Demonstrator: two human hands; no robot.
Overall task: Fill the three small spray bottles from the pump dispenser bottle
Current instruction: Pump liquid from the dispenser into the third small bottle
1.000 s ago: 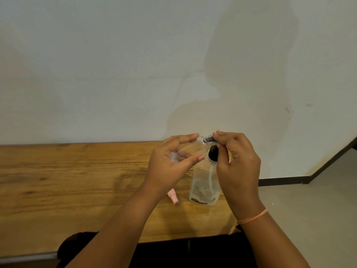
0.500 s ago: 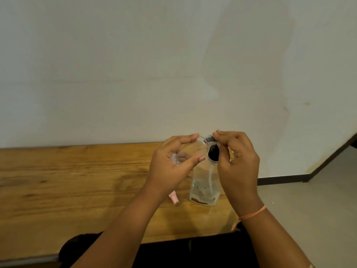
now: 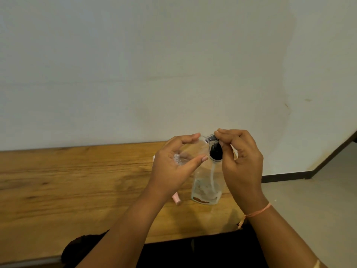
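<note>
My left hand grips a small clear spray bottle, tilted on its side above the table with its threaded neck pointing right. My right hand pinches the black pump head right at that neck. The pump's white tube hangs down to the clear pump dispenser bottle, which stands on the wooden table. A little liquid and bubbles show inside the small bottle. A small pink piece lies on the table under my left wrist; I cannot tell what it is.
The table runs left along a white wall. Its right end stops just beyond the dispenser bottle, and grey floor lies past it. A sliver of something pale pink shows behind my left hand.
Both hands keep nearly the same pose, with the pump head still at the small bottle's neck. Only the view has shifted slightly.
</note>
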